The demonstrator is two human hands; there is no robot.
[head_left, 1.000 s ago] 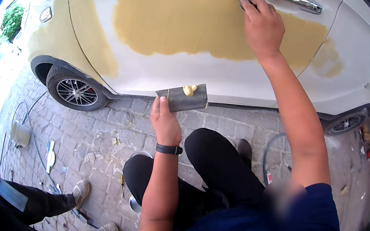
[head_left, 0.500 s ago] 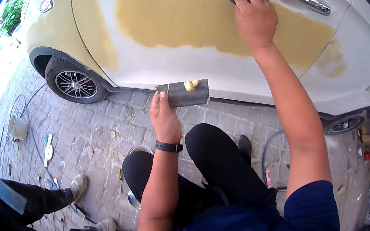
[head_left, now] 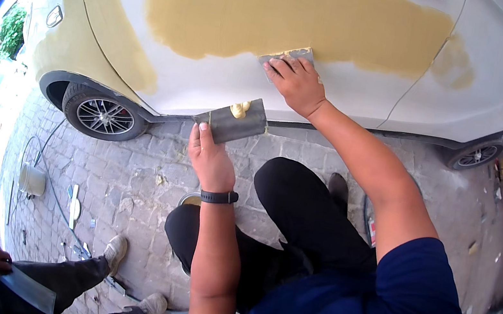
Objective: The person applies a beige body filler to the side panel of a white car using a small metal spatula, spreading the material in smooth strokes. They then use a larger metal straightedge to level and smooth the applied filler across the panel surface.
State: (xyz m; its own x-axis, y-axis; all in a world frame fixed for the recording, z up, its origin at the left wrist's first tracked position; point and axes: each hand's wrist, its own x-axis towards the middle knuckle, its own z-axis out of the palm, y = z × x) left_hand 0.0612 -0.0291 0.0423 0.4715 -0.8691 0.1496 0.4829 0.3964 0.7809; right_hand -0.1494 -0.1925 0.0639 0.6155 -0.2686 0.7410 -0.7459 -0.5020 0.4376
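At twelve o'clock, the right hand grasps a grey spreader before a white car door; the left hand pinches a dark plate, at eleven, by its eight-o'clock corner. Both look light; grip edges clear of soft-looking putty.

A tilted, dark-grey rectangular plate bears a pale-yellow paste dollop; a flat grey spreader sits at the tan patch's lower edge on a white car door.
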